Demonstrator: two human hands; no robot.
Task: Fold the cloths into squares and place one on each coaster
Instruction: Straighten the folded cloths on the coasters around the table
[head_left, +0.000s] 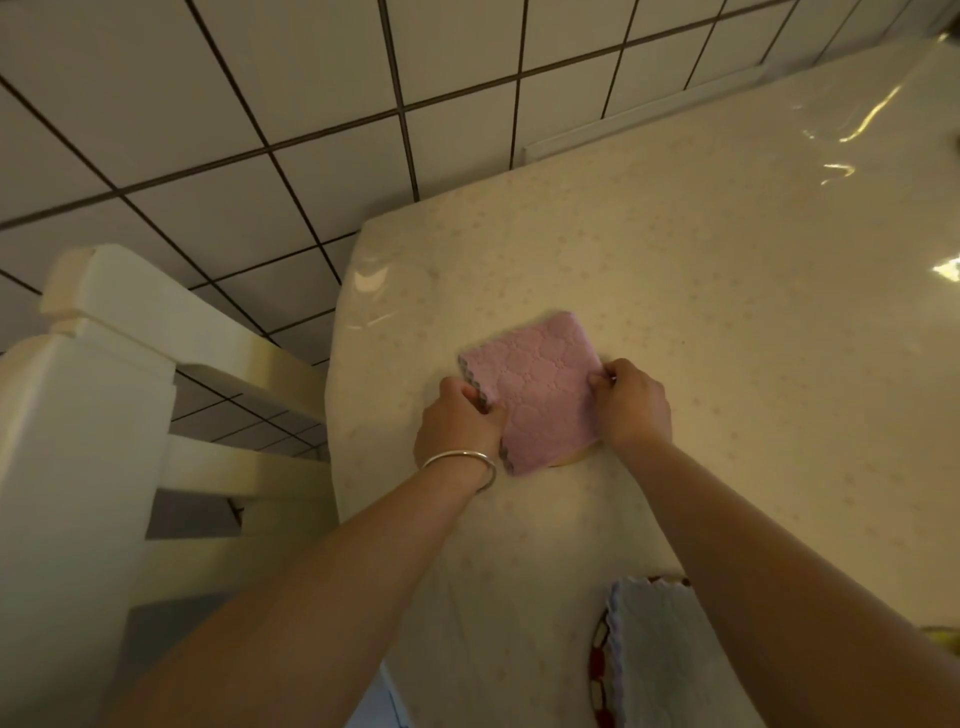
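Note:
A pink cloth (537, 391), folded into a square, lies on the table over a yellowish coaster (571, 458) of which only a thin edge shows at the cloth's near corner. My left hand (458, 422) grips the cloth's left scalloped edge. My right hand (631, 402) pinches its right corner. Near the bottom of the view a pale blue folded cloth (660, 654) rests on a red-and-white patterned coaster (598, 670), partly hidden by my right forearm.
The table (727, 312) wears a cream cloth under shiny clear plastic. A cream wooden chair (104, 415) stands close at its left edge. White tiled floor lies beyond. A small yellow object (943, 636) peeks in at the right edge.

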